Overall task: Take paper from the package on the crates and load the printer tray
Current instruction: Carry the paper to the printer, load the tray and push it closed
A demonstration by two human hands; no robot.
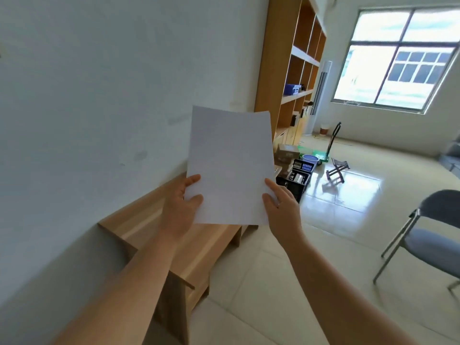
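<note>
A: A sheaf of white paper [230, 165] is held upright in front of the camera, gripped low on both side edges. The lower left edge is pinched by the left hand [180, 207], thumb on the near face, the index fingertip curled over the edge higher up; the rest of the fingers are hidden behind the sheet.

B: And the right edge is taken by the right hand [282, 207], thumb pressed against the near face, one finger laid straight along the edge. The top edge is seen curving slightly; the bottom edge hangs free, above the low wooden bench [159, 225].

A: That bench is set tight against the white wall [87, 108] on the left. Past the paper, black crates [295, 181] are stacked on the floor, just beside the tall wooden shelving [291, 70].

B: To the right, open tiled floor [273, 282] is offered, well clear as far as the grey chair [428, 235] at the right edge. A hand trolley [332, 143] and a small folding stool [336, 170] are parked farther off, toward the window [398, 58].

A: Whether the package is on those crates cannot be told.
</note>
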